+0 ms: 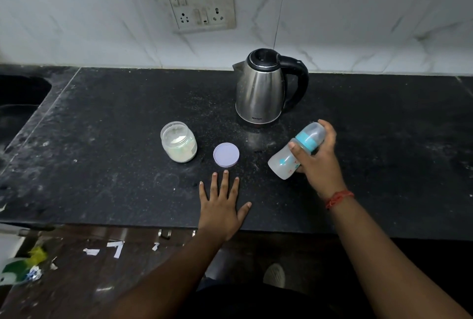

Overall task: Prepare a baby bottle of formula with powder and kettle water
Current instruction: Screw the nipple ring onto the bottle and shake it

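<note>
Left hand (221, 209) flat, empty; right hand (318, 162) grips capped bottle (284, 162); open jar (179, 143) holds powder.

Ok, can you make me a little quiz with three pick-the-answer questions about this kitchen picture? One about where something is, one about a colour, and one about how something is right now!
1. Where does the round lilac plastic lid lie?
A. on the jar
B. on the black stone counter, between jar and bottle
C. on the kettle

2. What colour is the collar ring of the clear plastic baby bottle?
A. red
B. yellow
C. turquoise

3. How is the clear glass jar of white powder?
A. open, upright
B. shut
C. tipped over

Answers:
1 B: the lid rests flat on the counter, in front of the steel electric kettle.
2 C: a turquoise band sits under the bottle's clear cap.
3 A: its mouth is bare and it stands upright.

The right hand grips the tilted bottle; the left hand lies flat on the counter.
</note>
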Demonstrator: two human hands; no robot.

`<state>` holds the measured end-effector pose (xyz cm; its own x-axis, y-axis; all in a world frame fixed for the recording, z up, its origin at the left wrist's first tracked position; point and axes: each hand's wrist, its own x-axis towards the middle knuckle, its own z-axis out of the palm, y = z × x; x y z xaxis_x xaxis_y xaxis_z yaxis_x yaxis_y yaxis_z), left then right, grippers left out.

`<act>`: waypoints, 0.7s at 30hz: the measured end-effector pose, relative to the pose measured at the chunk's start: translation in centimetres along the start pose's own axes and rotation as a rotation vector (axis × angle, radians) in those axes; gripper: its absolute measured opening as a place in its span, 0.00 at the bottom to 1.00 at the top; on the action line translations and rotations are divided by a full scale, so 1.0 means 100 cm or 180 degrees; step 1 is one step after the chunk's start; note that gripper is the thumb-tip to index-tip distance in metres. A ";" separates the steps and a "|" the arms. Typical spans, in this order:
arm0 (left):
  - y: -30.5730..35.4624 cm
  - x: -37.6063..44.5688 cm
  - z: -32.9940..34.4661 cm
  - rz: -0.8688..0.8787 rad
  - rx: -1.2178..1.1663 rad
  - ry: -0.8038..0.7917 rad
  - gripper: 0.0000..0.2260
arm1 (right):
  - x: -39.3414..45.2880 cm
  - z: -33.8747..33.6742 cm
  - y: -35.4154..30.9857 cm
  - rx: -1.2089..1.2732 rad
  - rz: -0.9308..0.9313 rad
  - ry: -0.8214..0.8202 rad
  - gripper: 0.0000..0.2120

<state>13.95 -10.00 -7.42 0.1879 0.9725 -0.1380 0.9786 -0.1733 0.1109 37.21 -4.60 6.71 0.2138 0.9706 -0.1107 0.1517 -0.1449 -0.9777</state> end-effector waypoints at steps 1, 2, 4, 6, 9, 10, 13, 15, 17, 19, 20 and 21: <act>0.000 0.000 0.000 -0.0006 0.0006 0.0007 0.37 | 0.000 0.000 0.001 -0.0005 0.0002 -0.0029 0.36; 0.000 0.000 0.000 -0.0012 0.0014 0.0011 0.37 | 0.000 0.000 0.002 0.0000 0.0005 -0.0067 0.35; 0.000 0.000 0.001 -0.0005 0.0027 0.0026 0.37 | 0.001 -0.003 0.001 0.0011 -0.0024 -0.0188 0.35; -0.001 0.000 0.002 0.0006 0.0028 0.0035 0.37 | 0.003 -0.007 -0.003 0.0075 -0.0102 -0.0156 0.35; -0.001 0.001 0.003 -0.0014 0.0051 0.0036 0.37 | 0.002 -0.005 -0.001 0.0715 -0.0061 0.0484 0.33; 0.000 0.002 0.004 -0.0021 0.0064 0.0046 0.37 | -0.001 -0.001 -0.001 0.0867 0.0045 0.0470 0.32; -0.001 0.002 0.005 -0.0001 0.0084 0.0064 0.37 | -0.009 0.009 0.003 0.0482 0.0180 -0.0378 0.32; -0.001 0.002 0.005 -0.0012 0.0077 0.0090 0.37 | -0.011 0.007 0.001 0.0865 0.0239 0.0062 0.29; 0.000 0.002 0.005 -0.0014 0.0078 0.0103 0.37 | -0.012 0.002 0.004 0.1235 0.0240 0.0588 0.25; -0.001 0.002 0.006 -0.0007 0.0071 0.0103 0.37 | -0.016 0.001 0.006 0.0982 0.0168 0.0234 0.25; -0.002 0.002 0.006 -0.0006 0.0075 0.0101 0.36 | -0.018 0.001 0.006 0.0749 0.0098 -0.0023 0.27; -0.002 0.002 0.006 -0.0010 0.0087 0.0102 0.36 | -0.017 -0.001 0.005 0.0671 0.0058 -0.0039 0.28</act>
<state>13.83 -9.89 -8.11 0.1824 0.9774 -0.1067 0.9812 -0.1739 0.0836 37.01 -6.37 6.39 0.2026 0.9707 -0.1295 -0.0575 -0.1203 -0.9911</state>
